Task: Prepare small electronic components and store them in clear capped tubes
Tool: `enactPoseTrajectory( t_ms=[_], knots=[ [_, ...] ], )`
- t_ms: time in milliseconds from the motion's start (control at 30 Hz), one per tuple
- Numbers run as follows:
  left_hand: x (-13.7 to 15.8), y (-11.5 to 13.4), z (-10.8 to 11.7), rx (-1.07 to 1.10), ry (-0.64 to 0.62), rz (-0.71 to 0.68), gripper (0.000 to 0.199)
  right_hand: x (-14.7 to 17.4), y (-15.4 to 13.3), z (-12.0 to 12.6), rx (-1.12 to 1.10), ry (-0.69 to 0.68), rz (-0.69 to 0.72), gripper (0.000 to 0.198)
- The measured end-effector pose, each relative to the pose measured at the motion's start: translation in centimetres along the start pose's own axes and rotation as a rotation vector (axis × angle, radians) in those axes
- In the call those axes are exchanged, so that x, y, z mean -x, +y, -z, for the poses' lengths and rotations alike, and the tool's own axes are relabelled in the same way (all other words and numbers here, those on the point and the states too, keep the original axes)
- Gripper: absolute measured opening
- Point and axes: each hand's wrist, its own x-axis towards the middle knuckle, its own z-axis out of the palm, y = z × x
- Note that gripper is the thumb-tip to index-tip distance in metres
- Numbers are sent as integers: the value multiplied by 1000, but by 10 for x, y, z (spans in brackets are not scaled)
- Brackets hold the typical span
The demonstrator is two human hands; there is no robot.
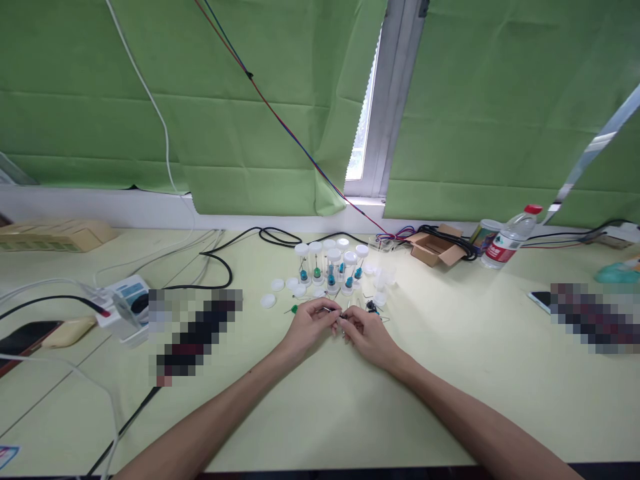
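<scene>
My left hand [311, 325] and my right hand [369, 335] meet over the table, fingertips pinched together. Between them is a small thin dark piece [342, 317], too small to name and partly hidden by my fingers. Just beyond stand several clear tubes [331, 273] with white lids; inside are blue or green plugs with thin stems. Loose white round caps [268, 301] lie left of the tubes. By my left fingers rests a small green piece [294, 309] with a thin pin. A small black part [371, 307] and bent metal bits lie beyond my right hand.
At the left are a white power strip [125, 300], cables and a phone [30, 337]. An open cardboard box [436, 247], a jar [485, 235] and a red-capped water bottle [511, 239] stand at the back right. Another phone [541, 300] lies far right, beside a blurred patch.
</scene>
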Motion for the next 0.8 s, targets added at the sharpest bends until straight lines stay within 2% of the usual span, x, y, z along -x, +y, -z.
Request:
enactPoseTrajectory(
  t_ms=[500,800],
  knots=[
    [0,2,-2,16,2,17,17,-1,-1,1,18,-6,10,39],
    [1,4,-2,13,40,9,16,0,1,-1,-12,19,-9,19]
  ],
)
